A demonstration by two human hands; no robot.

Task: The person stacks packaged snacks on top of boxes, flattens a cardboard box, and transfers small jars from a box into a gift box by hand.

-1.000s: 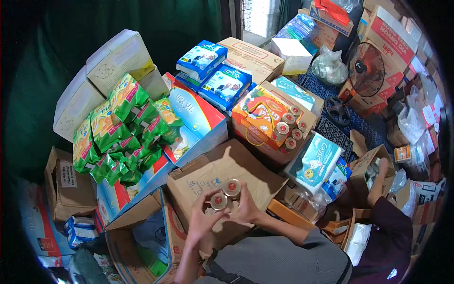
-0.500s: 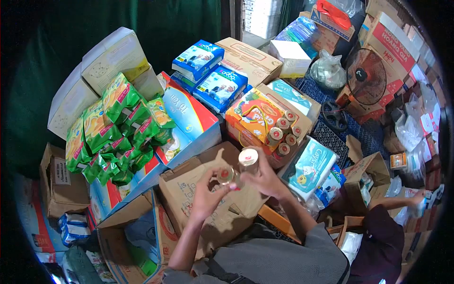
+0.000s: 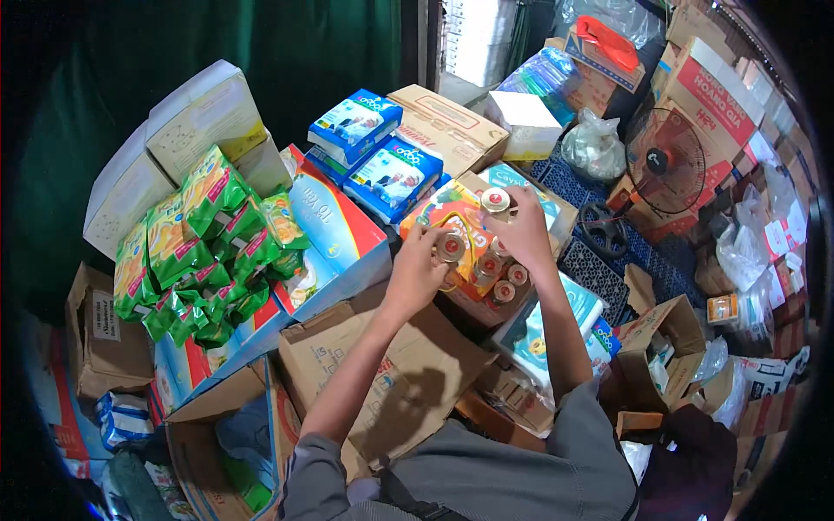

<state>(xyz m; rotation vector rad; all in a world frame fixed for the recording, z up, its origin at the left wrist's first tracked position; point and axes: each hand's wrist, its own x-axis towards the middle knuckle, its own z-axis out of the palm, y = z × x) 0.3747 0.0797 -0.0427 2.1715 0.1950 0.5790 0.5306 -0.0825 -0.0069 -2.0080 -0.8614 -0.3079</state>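
My left hand [image 3: 415, 271] is closed around a small gold-capped jar [image 3: 450, 247] with a red mark on its lid. It is over the front left part of an orange printed package [image 3: 428, 211]. Slightly farther away, my right hand [image 3: 524, 233] grips another gold-capped jar [image 3: 496, 201] by its side. Below and between the hands, several matching jars [image 3: 504, 292] stand close together beside the orange package. My fingers hide the lower parts of both held jars.
Blue diaper packs [image 3: 393, 178] and a brown carton [image 3: 452, 130] lie behind. Green snack bags [image 3: 208, 252] are heaped at left. A flattened-looking cardboard box [image 3: 382, 382] is nearest me, and a teal pack [image 3: 556, 326] lies under my right forearm. A fan [image 3: 665, 161] stands at right.
Both hands have moved away from me, from above the cardboard box to the orange package, each with its jar. The other person's outstretched arm at right no longer shows.
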